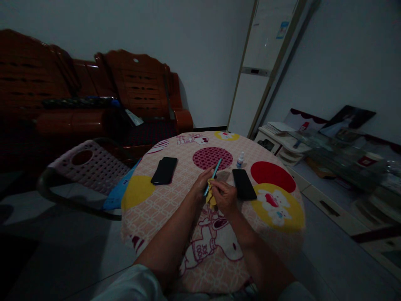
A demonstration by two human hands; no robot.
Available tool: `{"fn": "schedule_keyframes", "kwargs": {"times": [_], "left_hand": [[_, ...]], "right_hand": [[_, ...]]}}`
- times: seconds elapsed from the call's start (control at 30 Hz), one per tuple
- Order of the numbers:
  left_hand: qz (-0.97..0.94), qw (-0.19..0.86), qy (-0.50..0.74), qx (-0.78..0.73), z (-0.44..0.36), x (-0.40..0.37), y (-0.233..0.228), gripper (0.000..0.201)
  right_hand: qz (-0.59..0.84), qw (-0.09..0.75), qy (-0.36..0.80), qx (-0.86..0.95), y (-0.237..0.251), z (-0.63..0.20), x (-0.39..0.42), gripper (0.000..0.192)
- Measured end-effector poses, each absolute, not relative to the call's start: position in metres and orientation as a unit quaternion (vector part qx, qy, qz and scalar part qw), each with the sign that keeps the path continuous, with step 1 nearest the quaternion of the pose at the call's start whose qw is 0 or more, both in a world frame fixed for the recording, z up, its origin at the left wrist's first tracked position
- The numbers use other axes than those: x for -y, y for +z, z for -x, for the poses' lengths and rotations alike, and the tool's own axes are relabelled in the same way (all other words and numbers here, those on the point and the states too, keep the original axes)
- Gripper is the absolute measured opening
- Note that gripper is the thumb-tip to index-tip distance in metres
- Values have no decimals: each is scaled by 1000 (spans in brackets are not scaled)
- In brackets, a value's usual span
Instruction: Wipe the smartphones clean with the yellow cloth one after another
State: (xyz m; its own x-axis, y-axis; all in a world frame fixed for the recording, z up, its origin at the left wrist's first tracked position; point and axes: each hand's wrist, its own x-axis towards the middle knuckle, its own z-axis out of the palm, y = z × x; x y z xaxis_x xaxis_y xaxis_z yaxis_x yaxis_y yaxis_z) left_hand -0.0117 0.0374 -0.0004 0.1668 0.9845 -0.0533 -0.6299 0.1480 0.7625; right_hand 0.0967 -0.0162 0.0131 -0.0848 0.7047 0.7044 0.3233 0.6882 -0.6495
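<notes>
Over the middle of the table, my left hand [202, 182] is closed around a slim phone [217, 165], seen almost edge-on with its light-blue side showing. My right hand [224, 196] pinches a small yellow cloth [210, 200] against the phone's near side; part of the cloth hangs below the fingers. A black phone [244, 184] lies flat just right of my right hand. Behind it stands a small white bottle [240, 159] with a blue label. Farther left lies another dark, flat phone-like thing [164, 170].
A patterned cloth covers the round table [175, 200]. On the left stands a woven chair [90, 163] with a blue cushion, before a wooden sofa [134, 83]. A tall white air conditioner [250, 96] stands at the back. To the right runs a low cabinet [316, 196] with things on it.
</notes>
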Motion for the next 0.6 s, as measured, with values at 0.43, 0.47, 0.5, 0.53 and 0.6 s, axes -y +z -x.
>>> {"fn": "schedule_keyframes", "kwargs": {"times": [0.43,0.47,0.5,0.53,0.6], "left_hand": [[-290,694,565,-339,15,-49,-6,19],[-297,713,548,-322,13,-48,-6,18],[-305,731,529,-305,12,-46,-5,17],[-310,744,514,-292,11,-43,-4,16],[-321,761,491,-278,9,-37,0,16]], "right_hand": [[332,535,201,750,13,-89,22,25],[340,538,200,745,13,-90,20,25],[348,543,196,739,14,-93,19,25],[356,550,190,731,14,-95,17,25],[368,570,170,715,14,-102,11,25]]}}
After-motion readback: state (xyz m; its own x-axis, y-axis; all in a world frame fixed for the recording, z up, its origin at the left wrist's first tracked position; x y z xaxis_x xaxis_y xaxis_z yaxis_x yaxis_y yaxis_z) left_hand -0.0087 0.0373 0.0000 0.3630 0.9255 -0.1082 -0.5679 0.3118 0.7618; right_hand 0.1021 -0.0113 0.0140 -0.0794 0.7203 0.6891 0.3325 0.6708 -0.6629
